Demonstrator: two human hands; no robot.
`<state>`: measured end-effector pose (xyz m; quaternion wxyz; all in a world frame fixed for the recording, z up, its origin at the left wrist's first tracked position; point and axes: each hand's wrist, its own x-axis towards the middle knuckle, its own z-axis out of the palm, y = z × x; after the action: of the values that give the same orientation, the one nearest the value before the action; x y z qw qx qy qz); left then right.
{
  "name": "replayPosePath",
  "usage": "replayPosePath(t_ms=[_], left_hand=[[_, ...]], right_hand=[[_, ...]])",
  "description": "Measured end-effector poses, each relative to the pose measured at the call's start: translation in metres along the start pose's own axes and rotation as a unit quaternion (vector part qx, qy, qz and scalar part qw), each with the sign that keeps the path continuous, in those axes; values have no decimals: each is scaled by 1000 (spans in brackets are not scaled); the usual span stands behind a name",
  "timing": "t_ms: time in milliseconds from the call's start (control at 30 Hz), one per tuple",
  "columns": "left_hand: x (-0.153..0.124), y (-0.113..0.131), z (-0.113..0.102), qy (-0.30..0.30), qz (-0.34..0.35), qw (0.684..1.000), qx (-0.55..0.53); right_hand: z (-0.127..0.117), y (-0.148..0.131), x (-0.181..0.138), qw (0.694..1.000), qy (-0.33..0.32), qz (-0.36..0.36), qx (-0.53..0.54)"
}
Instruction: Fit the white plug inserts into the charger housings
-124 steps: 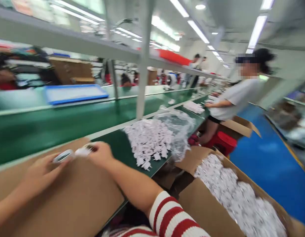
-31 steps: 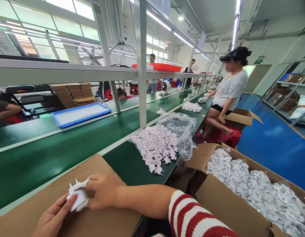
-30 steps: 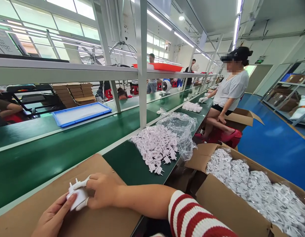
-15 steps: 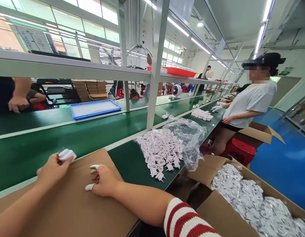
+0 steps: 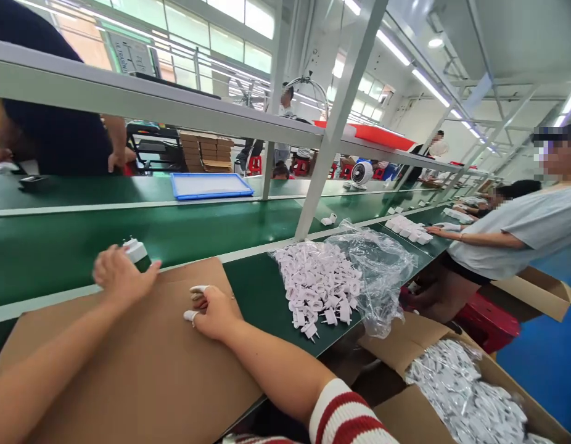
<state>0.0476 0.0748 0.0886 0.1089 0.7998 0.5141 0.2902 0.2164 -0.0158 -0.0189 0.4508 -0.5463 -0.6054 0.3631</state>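
Observation:
My left hand (image 5: 121, 274) reaches out over the far edge of a brown cardboard sheet (image 5: 142, 370), its fingers closed round a small white plug part (image 5: 136, 250) held just above the green conveyor belt (image 5: 174, 231). My right hand (image 5: 211, 308) rests on the cardboard with white finger cots on its fingertips, fingers loosely curled and nothing in them. A heap of white plug parts (image 5: 320, 283) lies on the green bench to the right of the cardboard, beside a crumpled clear plastic bag (image 5: 380, 265).
A cardboard box (image 5: 456, 394) full of white parts stands at lower right. A blue tray (image 5: 211, 185) lies beyond the belt. A person in a grey shirt (image 5: 517, 237) works at the bench to the right. Another person in dark clothes (image 5: 49, 129) stands across the belt. A metal upright (image 5: 334, 135) holds an overhead shelf.
Both hands held the white part together; now my left hand alone has carried it forward to the belt's edge. My right hand has let go and lies on the cardboard. The view has swung left.

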Motion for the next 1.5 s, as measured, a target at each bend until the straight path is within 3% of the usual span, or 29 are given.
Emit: replayPosePath(t_ms=[100, 200, 300, 433, 567, 1000, 1500], left_hand=[[-40, -12, 29, 9, 28, 998, -59], [-78, -15, 51, -53, 102, 985, -128], [-96, -13, 59, -105, 176, 965, -163], [-95, -10, 55, -155, 243, 936, -200], [-93, -12, 52, -154, 260, 922, -242], [-101, -12, 53, -91, 181, 946, -254], [-102, -14, 57, -41, 235, 947, -215]], right_hand=[[4, 4, -3, 999, 13, -1, 36], [7, 9, -7, 998, 32, -16, 49], [6, 10, -13, 996, 40, -52, 56], [2, 5, -18, 996, 33, -76, 18], [0, 5, -18, 995, 51, -85, -13], [-6, 0, -24, 981, 88, -136, -111], [-8, -6, -28, 945, 131, -174, -244]])
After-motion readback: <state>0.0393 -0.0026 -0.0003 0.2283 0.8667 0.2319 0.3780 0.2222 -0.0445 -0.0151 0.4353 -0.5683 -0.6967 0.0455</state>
